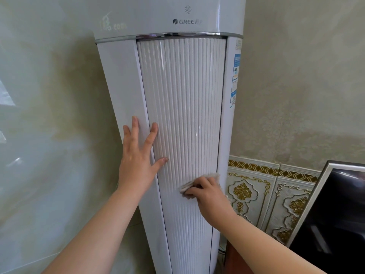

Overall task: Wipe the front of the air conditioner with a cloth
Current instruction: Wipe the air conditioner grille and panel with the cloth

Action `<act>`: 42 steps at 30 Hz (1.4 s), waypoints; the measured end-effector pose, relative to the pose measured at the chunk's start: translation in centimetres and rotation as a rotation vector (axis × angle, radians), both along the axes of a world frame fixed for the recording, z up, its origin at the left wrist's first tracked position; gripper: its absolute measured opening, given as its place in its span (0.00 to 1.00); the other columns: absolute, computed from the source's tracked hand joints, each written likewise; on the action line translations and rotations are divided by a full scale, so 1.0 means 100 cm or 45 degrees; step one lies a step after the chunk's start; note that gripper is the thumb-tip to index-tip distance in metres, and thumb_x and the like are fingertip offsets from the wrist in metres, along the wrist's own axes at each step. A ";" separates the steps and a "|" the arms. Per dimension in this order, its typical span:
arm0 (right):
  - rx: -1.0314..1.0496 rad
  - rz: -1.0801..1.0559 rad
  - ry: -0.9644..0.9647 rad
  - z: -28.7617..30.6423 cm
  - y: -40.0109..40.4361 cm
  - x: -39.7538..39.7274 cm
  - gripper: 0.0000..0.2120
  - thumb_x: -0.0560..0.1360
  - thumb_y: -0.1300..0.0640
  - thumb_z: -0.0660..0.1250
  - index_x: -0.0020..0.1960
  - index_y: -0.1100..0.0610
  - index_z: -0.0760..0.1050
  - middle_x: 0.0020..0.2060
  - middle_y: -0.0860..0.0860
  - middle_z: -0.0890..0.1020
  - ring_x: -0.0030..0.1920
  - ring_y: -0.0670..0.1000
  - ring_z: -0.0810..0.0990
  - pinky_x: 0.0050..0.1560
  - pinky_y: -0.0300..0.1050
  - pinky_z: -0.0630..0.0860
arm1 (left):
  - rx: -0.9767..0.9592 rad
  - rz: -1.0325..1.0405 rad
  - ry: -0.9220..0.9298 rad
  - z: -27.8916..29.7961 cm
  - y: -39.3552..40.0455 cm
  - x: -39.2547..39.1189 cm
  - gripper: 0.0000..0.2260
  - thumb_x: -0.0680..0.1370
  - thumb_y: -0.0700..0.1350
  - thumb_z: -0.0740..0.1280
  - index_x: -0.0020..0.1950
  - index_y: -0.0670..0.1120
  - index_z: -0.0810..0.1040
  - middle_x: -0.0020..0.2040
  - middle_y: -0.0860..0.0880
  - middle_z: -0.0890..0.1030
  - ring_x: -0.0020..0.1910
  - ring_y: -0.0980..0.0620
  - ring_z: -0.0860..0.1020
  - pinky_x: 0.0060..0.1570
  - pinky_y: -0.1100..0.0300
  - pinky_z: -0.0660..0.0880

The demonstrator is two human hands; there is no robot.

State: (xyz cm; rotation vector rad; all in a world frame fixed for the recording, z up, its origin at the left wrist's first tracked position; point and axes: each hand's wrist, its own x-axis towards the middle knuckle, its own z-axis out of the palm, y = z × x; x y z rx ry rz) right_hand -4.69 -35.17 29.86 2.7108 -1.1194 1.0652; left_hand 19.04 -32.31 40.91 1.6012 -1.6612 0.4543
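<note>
The air conditioner (177, 115) is stood upright at frame centre, its ribbed front panel (183, 99) running lengthwise from top to bottom. A folded cloth (189, 184) is gripped by the right hand (209, 196) and pressed low on the ribs, so most of the unwiped length is judged to lie above it. The left hand (138, 157) is laid flat, fingers spread, on the panel's left edge.

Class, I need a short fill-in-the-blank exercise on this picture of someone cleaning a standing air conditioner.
1. The cloth is held in the ____ hand.
2. The left hand rests on the air conditioner with its fingers ____.
3. The grille's ribs run ____.
4. The dark screen stands to the unit's ____.

Answers: right; spread; vertically; right
</note>
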 end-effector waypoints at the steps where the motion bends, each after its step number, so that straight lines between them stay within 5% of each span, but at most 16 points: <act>1: 0.044 -0.019 -0.060 -0.003 -0.002 -0.004 0.16 0.77 0.66 0.71 0.59 0.49 0.83 0.56 0.49 0.78 0.57 0.54 0.74 0.55 0.53 0.79 | -0.001 -0.003 0.005 0.000 0.000 0.000 0.52 0.75 0.53 0.78 0.87 0.64 0.45 0.87 0.51 0.34 0.86 0.41 0.39 0.72 0.42 0.56; 8: 0.419 -0.138 -0.378 -0.020 -0.008 -0.014 0.20 0.78 0.68 0.69 0.63 0.47 0.76 0.57 0.44 0.71 0.55 0.45 0.75 0.58 0.31 0.75 | -0.005 -0.024 0.037 -0.003 -0.001 0.001 0.51 0.75 0.52 0.78 0.87 0.64 0.46 0.87 0.52 0.34 0.86 0.42 0.38 0.73 0.42 0.53; 12: 0.839 -0.333 -0.724 -0.011 -0.019 -0.023 0.11 0.80 0.57 0.70 0.59 0.47 0.72 0.54 0.48 0.76 0.49 0.44 0.79 0.43 0.34 0.79 | 0.002 -0.024 0.042 -0.003 -0.001 0.000 0.52 0.75 0.52 0.78 0.87 0.64 0.46 0.87 0.51 0.34 0.86 0.42 0.38 0.73 0.42 0.54; 17: 1.149 -0.466 -0.779 -0.013 -0.028 -0.033 0.06 0.83 0.49 0.65 0.58 0.47 0.70 0.47 0.48 0.82 0.47 0.46 0.82 0.38 0.41 0.75 | 0.018 -0.012 0.046 -0.004 -0.002 0.000 0.50 0.76 0.53 0.77 0.87 0.63 0.46 0.87 0.51 0.34 0.86 0.42 0.38 0.73 0.42 0.56; 23: 1.399 -0.509 -1.291 -0.008 -0.034 -0.019 0.05 0.83 0.51 0.64 0.56 0.52 0.72 0.50 0.55 0.82 0.51 0.53 0.82 0.46 0.49 0.80 | 0.015 -0.015 0.045 -0.005 -0.002 0.000 0.50 0.76 0.53 0.77 0.87 0.63 0.46 0.87 0.51 0.34 0.86 0.41 0.39 0.73 0.42 0.55; 27: 1.368 -0.471 -1.466 0.004 -0.040 -0.013 0.05 0.84 0.55 0.62 0.58 0.53 0.73 0.53 0.55 0.83 0.54 0.54 0.82 0.58 0.57 0.81 | 0.008 -0.017 0.050 -0.006 -0.002 0.001 0.50 0.76 0.53 0.77 0.87 0.63 0.47 0.87 0.51 0.34 0.86 0.41 0.39 0.74 0.41 0.54; 38: 1.041 -0.340 -1.317 0.043 -0.032 -0.008 0.05 0.82 0.51 0.65 0.55 0.41 0.72 0.51 0.45 0.82 0.52 0.46 0.81 0.43 0.42 0.77 | -0.029 -0.005 0.058 -0.007 -0.001 -0.001 0.49 0.75 0.52 0.79 0.87 0.63 0.51 0.88 0.50 0.38 0.87 0.40 0.42 0.73 0.43 0.55; 42: 0.861 -0.416 -1.198 0.060 -0.033 -0.007 0.07 0.83 0.52 0.65 0.58 0.42 0.71 0.48 0.42 0.81 0.48 0.43 0.80 0.40 0.40 0.75 | -0.063 0.009 0.097 0.000 0.003 -0.003 0.49 0.72 0.54 0.81 0.86 0.64 0.56 0.88 0.48 0.46 0.85 0.37 0.51 0.71 0.40 0.64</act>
